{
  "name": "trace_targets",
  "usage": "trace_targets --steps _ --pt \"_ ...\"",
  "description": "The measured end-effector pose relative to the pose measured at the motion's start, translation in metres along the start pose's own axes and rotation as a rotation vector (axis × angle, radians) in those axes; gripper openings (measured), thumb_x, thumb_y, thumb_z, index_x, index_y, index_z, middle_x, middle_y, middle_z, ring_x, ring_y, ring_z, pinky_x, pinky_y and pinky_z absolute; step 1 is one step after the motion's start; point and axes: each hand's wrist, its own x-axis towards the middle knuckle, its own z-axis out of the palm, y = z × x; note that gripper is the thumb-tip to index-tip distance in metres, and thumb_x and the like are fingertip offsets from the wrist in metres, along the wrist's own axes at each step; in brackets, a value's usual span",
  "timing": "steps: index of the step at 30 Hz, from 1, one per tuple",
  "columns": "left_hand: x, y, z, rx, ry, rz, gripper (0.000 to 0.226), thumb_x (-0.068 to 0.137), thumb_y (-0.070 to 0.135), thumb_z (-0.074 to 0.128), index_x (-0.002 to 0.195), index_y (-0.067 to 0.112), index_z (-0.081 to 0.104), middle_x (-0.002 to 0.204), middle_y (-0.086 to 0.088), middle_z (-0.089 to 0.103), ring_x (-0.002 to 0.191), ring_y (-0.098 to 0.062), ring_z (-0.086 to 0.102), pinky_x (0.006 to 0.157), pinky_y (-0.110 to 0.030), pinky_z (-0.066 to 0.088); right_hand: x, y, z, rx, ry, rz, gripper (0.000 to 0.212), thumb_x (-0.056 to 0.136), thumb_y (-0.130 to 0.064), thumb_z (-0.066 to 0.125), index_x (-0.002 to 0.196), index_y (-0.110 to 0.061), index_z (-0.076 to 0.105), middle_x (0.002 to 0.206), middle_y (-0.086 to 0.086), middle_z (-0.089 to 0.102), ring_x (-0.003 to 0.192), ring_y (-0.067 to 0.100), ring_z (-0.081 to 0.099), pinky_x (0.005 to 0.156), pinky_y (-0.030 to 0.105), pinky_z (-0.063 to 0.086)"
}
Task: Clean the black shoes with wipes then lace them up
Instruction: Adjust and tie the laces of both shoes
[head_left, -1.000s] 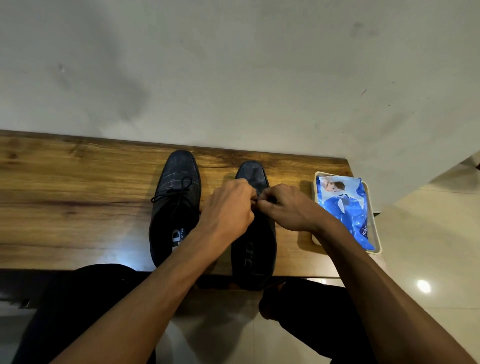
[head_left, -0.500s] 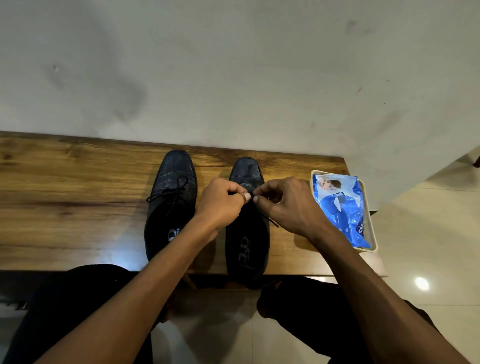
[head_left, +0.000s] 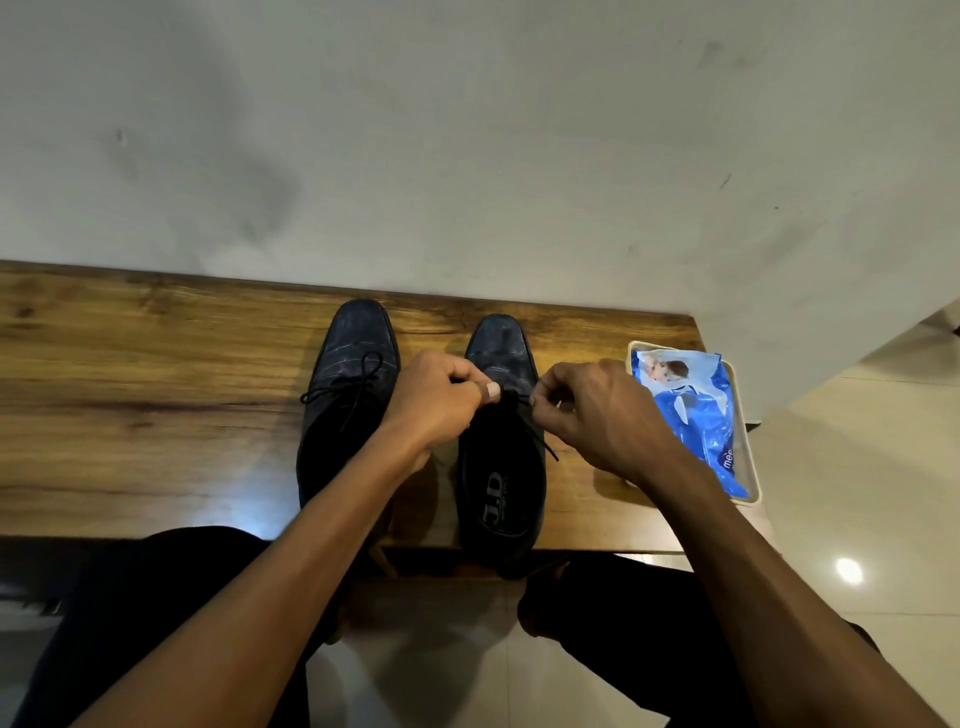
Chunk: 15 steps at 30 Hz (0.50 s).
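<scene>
Two black shoes stand side by side on a wooden table (head_left: 130, 405), toes towards the wall. The left shoe (head_left: 353, 374) has its lace tied in a bow. Over the right shoe (head_left: 501, 488) both my hands work its black lace (head_left: 543, 441). My left hand (head_left: 436, 405) pinches the lace at the shoe's throat with curled fingers. My right hand (head_left: 597, 415) pinches the other side of the lace, and a loose end trails down towards the right.
A blue pack of wipes (head_left: 691, 410) lies in a shallow white tray (head_left: 750, 467) at the table's right end. A pale wall rises directly behind the table. My knees in dark trousers are under the near edge, above a tiled floor (head_left: 857, 545).
My hands have drawn slightly apart over the right shoe, pulling the lace sideways; the right hand has shifted right towards the tray. The shoes have not moved.
</scene>
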Motion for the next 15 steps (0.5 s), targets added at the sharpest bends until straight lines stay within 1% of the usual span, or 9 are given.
trace_targets --steps 2,4,5,9,12,15 --pt "0.0010 -0.0017 -0.0002 0.027 0.018 -0.006 0.006 0.089 0.019 0.072 0.087 0.017 0.077 0.100 0.001 0.072 0.095 -0.011 0.064 0.079 -0.028 0.051 -0.0022 0.0001 -0.0009 -0.088 -0.034 -0.007 0.005 0.090 -0.035 0.062 0.085 -0.034 0.062 0.083 -0.016 0.065 0.085 0.011 0.063 0.072 0.035 0.051" --pt "0.0006 -0.0019 0.0000 0.063 0.034 0.003 0.006 0.089 0.019 0.072 0.084 0.019 0.076 0.100 0.001 0.072 0.096 -0.012 0.064 0.079 -0.029 0.049 -0.0046 -0.0005 -0.0014 -0.171 -0.048 -0.012 0.006 0.090 -0.037 0.062 0.085 -0.036 0.059 0.087 -0.015 0.067 0.089 0.012 0.060 0.073 0.032 0.043" --pt "0.0002 -0.0018 0.0001 0.082 0.041 0.007 0.007 0.089 0.019 0.072 0.082 0.020 0.075 0.100 0.001 0.071 0.095 -0.013 0.064 0.079 -0.029 0.049 -0.0055 0.0003 -0.0011 -0.197 -0.041 -0.018 0.005 0.090 -0.037 0.062 0.086 -0.035 0.060 0.088 -0.014 0.069 0.088 0.012 0.060 0.073 0.032 0.042" --pt "0.0024 -0.0026 -0.0016 0.128 0.075 0.007 0.008 0.088 0.021 0.074 0.080 0.022 0.075 0.095 0.001 0.072 0.092 -0.014 0.066 0.078 -0.030 0.051 -0.0078 0.0030 0.0015 -0.270 -0.022 -0.040 0.009 0.090 -0.040 0.060 0.090 -0.032 0.064 0.085 -0.009 0.071 0.080 0.015 0.065 0.071 0.032 0.042" --pt "0.0031 -0.0026 -0.0019 0.171 0.101 0.029 0.009 0.087 0.020 0.075 0.078 0.021 0.074 0.090 0.007 0.069 0.090 -0.011 0.064 0.080 -0.029 0.050 -0.0088 0.0024 0.0007 -0.270 -0.036 -0.041 0.007 0.089 -0.040 0.060 0.086 -0.034 0.060 0.084 -0.009 0.070 0.079 0.015 0.064 0.069 0.032 0.042" --pt "0.0032 -0.0027 -0.0022 0.230 0.127 0.067 0.010 0.088 0.019 0.073 0.078 0.018 0.074 0.085 0.011 0.065 0.088 -0.009 0.062 0.083 -0.030 0.051 -0.0090 0.0026 0.0012 -0.299 -0.050 -0.040 0.008 0.089 -0.042 0.060 0.088 -0.034 0.061 0.084 -0.010 0.070 0.079 0.013 0.064 0.072 0.031 0.043"
